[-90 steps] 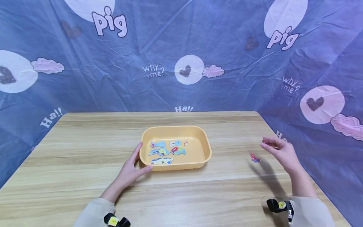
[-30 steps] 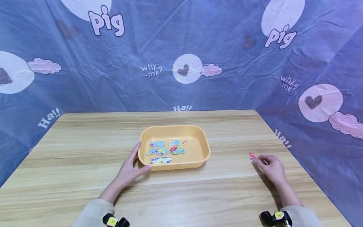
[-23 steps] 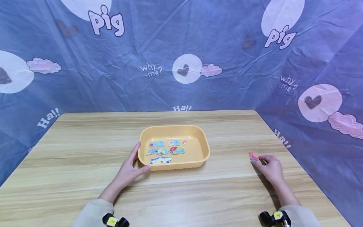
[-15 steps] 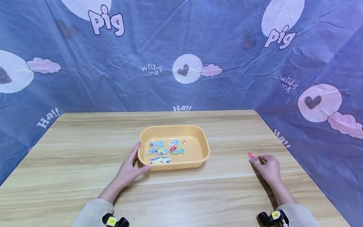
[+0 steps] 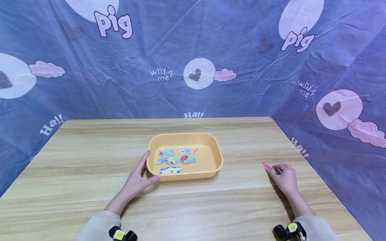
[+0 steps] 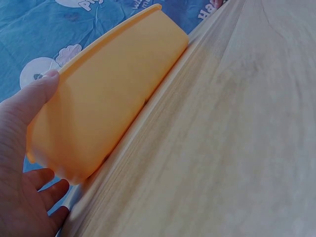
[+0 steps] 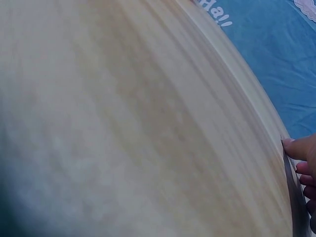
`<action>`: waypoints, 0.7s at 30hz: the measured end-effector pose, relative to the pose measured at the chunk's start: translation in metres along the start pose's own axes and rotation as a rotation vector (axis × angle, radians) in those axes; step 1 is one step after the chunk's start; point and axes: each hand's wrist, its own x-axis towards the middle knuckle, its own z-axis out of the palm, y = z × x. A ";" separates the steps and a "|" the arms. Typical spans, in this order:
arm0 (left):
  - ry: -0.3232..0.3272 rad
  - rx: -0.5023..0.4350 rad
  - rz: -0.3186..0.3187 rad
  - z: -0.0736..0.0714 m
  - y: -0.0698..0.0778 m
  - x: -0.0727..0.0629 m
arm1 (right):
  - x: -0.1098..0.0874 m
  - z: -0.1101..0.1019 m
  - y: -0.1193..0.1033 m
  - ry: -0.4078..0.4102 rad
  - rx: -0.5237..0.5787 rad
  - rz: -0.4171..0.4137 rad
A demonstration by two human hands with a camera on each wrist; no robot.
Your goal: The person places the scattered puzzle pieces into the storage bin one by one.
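Observation:
My left hand [image 5: 135, 184] grips the near left corner of a yellow plastic tray [image 5: 218, 167], thumb at the front rim and fingers along the left end. In the left wrist view the thumb [image 6: 42, 91] lies against the tray's wall [image 6: 113, 74], with the other fingers curled below the corner. To the right of the tray, my right hand [image 5: 286, 177] pinches a small flat red and blue puzzle piece [image 5: 266, 165] low over the table. In the right wrist view only part of the right hand [image 7: 306, 163] shows at the edge; the piece is hidden there.
Inside the tray lie several flat printed pieces: a light blue one [image 5: 167, 152], a blue and yellow one [image 5: 169, 161], a red and green one [image 5: 188, 159] and a cream one [image 5: 171, 170]. The wooden table [image 5: 241, 207] ends at a blue printed cloth [image 5: 135, 97].
My right hand has come down and left onto the red and blue puzzle piece, pinched it, and shifted it slightly left. The left hand stays on the tray.

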 end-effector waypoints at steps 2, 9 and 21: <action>-0.001 -0.002 0.000 0.000 0.000 0.000 | 0.000 0.000 0.000 0.001 -0.001 -0.004; -0.001 -0.009 0.004 0.000 -0.001 0.000 | 0.001 -0.001 -0.001 -0.016 -0.011 -0.003; -0.009 -0.026 -0.001 0.000 0.010 -0.002 | 0.003 0.000 0.000 -0.034 -0.026 -0.019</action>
